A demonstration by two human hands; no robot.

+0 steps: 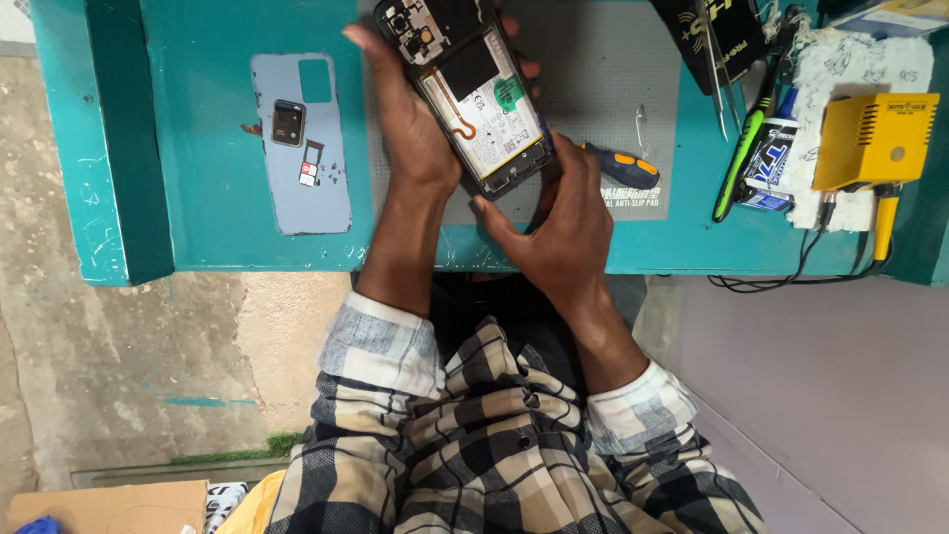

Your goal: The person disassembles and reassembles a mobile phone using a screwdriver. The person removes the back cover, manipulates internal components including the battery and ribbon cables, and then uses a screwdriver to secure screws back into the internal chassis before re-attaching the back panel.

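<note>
both hands are wrapped around an opened phone [481, 94] with its back taken off, held tilted above the grey mat [593, 79] on the teal workbench [198, 148]. the left hand [410, 119] grips the phone's long left edge, palm against the side and fingers curled behind it, their tips peeking out along the opposite edge. the right hand [563, 222] is closed on the phone's lower end, thumb pressed at the bottom corner and the fingers bunched along the frame near the charging end. inside the phone you can see the white battery area, an orange flex cable curving down it, a green round patch, and the dark camera board at the top.

just to the left on the bench lies the pale blue back cover [301, 143], face down, with a small black camera module [289, 123] and a tiny sim tray [311, 166] resting on it. a screwdriver with a blue and orange handle [621, 166] lies on the mat, just beside the right hand. farther right are metal tweezers [720, 74], a green-handled tool [743, 153], a blue and white tube [769, 158], a white cloth [860, 69] and a yellow box [875, 138] with black cables trailing off the bench edge. the person wears a checked shirt [494, 445] with the cuffs turned back.
</note>
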